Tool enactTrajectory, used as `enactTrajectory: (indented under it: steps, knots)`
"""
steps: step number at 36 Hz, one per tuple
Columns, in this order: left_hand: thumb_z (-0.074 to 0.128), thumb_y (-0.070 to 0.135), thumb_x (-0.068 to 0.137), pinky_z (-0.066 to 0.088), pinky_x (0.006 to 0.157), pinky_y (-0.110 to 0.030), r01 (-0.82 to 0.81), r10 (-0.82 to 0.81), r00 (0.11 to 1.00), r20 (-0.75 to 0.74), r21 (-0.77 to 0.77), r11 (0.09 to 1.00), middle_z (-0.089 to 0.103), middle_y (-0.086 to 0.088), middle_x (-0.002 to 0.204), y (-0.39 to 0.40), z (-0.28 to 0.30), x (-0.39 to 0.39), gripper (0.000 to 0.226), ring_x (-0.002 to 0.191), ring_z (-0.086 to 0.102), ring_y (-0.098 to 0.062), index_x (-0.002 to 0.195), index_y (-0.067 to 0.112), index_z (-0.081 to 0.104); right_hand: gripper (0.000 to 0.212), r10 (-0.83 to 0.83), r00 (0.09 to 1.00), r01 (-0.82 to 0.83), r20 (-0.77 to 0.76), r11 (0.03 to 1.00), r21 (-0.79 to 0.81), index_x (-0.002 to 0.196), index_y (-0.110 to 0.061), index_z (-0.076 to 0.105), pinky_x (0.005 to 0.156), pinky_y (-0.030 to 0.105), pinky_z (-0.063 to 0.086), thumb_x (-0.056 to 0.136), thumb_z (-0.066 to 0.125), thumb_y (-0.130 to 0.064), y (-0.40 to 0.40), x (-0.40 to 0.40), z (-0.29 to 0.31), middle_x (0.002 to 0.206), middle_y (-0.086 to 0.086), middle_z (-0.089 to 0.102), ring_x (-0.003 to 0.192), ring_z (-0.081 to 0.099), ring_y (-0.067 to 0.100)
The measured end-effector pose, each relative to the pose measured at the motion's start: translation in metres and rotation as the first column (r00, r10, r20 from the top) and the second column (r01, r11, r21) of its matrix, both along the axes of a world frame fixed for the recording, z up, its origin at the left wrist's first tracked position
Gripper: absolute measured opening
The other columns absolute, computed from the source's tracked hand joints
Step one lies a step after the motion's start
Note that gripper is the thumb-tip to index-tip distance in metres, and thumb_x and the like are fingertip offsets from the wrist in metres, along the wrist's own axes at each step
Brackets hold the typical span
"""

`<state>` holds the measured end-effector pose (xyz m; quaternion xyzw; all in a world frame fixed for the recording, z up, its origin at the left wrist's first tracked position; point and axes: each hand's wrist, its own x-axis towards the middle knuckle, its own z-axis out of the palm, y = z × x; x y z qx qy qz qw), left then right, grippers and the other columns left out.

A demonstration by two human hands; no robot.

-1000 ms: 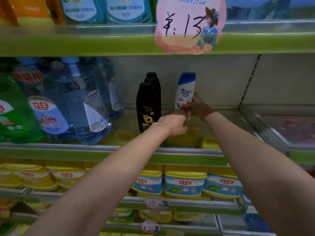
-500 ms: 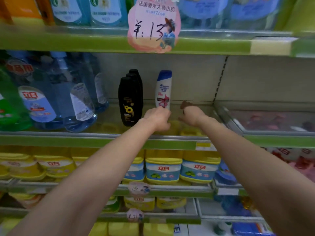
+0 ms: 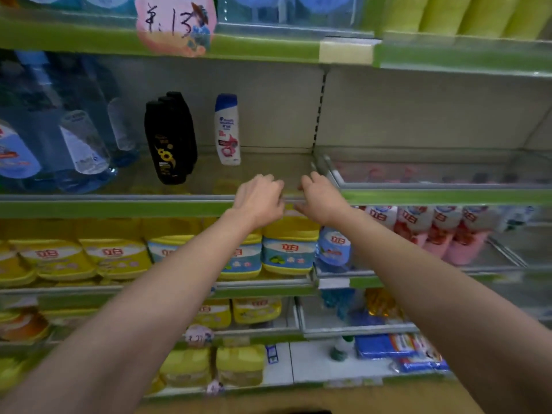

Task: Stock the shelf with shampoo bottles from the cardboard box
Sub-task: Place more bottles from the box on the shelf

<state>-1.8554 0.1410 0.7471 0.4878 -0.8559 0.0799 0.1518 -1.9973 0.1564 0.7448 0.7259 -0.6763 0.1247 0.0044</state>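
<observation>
A white shampoo bottle stands upright near the back of the glass shelf, just right of a row of black bottles. The left hand and right hand are side by side at the shelf's front edge, fingers loosely curled, holding nothing. A pink price tag hangs above.

We read "¥: 13" handwritten on pink price tag, upper left; red "立白" on yellow detergent packs below.
</observation>
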Motion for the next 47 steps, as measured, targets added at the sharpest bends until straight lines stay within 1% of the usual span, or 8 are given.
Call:
enactTrajectory:
  steps: [5, 9, 15, 28, 33, 36, 39, 47]
  knots:
    - [0.052, 0.03, 0.088, 0.046, 0.08, -0.037, -0.028, 0.023, 0.998, 0.05, 0.098, 0.995, 0.058, -0.011, 0.116, 0.028, -0.02, -0.013, 0.029, 0.109, 0.056, -0.032, 0.112, 0.015, 0.059, 0.044, 0.021, 1.0, -0.022, 0.007, 0.999, 0.038, 0.124, -0.003, 0.045, 0.099, 0.041, 0.04, 0.088, 0.06, -0.024, 0.025, -0.007, -0.016, 0.127, 0.016, 0.045, 0.121, 0.043, 0.033]
    - [0.053, 0.031, 0.088, 0.044, 0.076, -0.035, -0.06, 0.044, 0.995, 0.087, 0.195, 0.979, 0.056, -0.01, 0.119, 0.047, -0.05, -0.018, 0.029, 0.109, 0.055, -0.032, 0.112, 0.015, 0.058, 0.048, 0.024, 0.999, -0.028, 0.03, 0.991, 0.131, 0.127, -0.003, 0.042, 0.096, 0.042, 0.041, 0.089, 0.061, -0.026, 0.046, -0.012, -0.044, 0.129, 0.015, 0.043, 0.121, 0.042, 0.033]
    - [0.053, 0.03, 0.088, 0.046, 0.08, -0.039, -0.108, 0.05, 0.98, 0.193, 0.302, 0.947, 0.057, -0.012, 0.12, 0.073, -0.096, -0.016, 0.033, 0.11, 0.055, -0.033, 0.117, 0.014, 0.055, 0.048, 0.016, 0.996, -0.041, 0.093, 0.96, 0.278, 0.127, -0.002, 0.042, 0.097, 0.043, 0.041, 0.089, 0.061, -0.024, 0.074, -0.015, -0.103, 0.128, 0.017, 0.043, 0.121, 0.042, 0.034]
    - [0.056, 0.027, 0.087, 0.049, 0.079, -0.039, -0.089, -0.111, 0.937, 0.332, 0.533, 0.842, 0.052, -0.013, 0.122, 0.106, -0.204, -0.027, 0.037, 0.111, 0.055, -0.033, 0.121, 0.013, 0.053, 0.04, -0.172, 0.954, 0.038, 0.247, 0.883, 0.468, 0.126, -0.002, 0.043, 0.097, 0.039, 0.037, 0.091, 0.055, -0.017, 0.129, -0.012, -0.227, 0.129, 0.018, 0.043, 0.123, 0.041, 0.034]
    - [0.053, 0.031, 0.088, 0.046, 0.082, -0.036, -0.072, -0.148, 0.94, 0.307, 0.604, 0.794, 0.051, -0.01, 0.127, 0.121, -0.259, -0.024, 0.038, 0.114, 0.054, -0.031, 0.123, 0.015, 0.053, 0.05, -0.271, 0.918, 0.054, 0.288, 0.807, 0.588, 0.13, -0.002, 0.04, 0.097, 0.038, 0.039, 0.089, 0.06, -0.023, 0.15, -0.002, -0.288, 0.133, 0.018, 0.042, 0.124, 0.04, 0.034]
    - [0.052, 0.034, 0.09, 0.046, 0.079, -0.035, -0.077, -0.152, 0.943, 0.296, 0.639, 0.766, 0.053, -0.01, 0.125, 0.131, -0.294, -0.017, 0.039, 0.113, 0.054, -0.029, 0.123, 0.015, 0.051, 0.047, -0.334, 0.887, 0.062, 0.319, 0.771, 0.634, 0.128, -0.002, 0.042, 0.096, 0.036, 0.038, 0.088, 0.06, -0.017, 0.166, 0.001, -0.327, 0.128, 0.018, 0.044, 0.122, 0.041, 0.033]
    - [0.051, 0.032, 0.09, 0.047, 0.079, -0.038, -0.106, -0.154, 0.94, 0.304, 0.691, 0.715, 0.052, -0.009, 0.122, 0.142, -0.329, -0.01, 0.039, 0.111, 0.053, -0.029, 0.124, 0.013, 0.051, 0.042, -0.367, 0.875, 0.058, 0.315, 0.726, 0.685, 0.124, -0.001, 0.045, 0.097, 0.035, 0.039, 0.088, 0.059, -0.018, 0.183, 0.003, -0.365, 0.127, 0.017, 0.047, 0.12, 0.043, 0.031]
    - [0.054, 0.026, 0.09, 0.042, 0.077, -0.034, -0.218, -0.131, 0.929, 0.347, 0.797, 0.563, 0.049, -0.01, 0.125, 0.182, -0.417, 0.002, 0.037, 0.114, 0.051, -0.028, 0.125, 0.014, 0.049, 0.049, -0.427, 0.864, 0.043, 0.267, 0.59, 0.806, 0.133, -0.006, 0.039, 0.098, 0.037, 0.039, 0.09, 0.058, -0.019, 0.226, 0.02, -0.456, 0.137, 0.016, 0.04, 0.127, 0.039, 0.032]
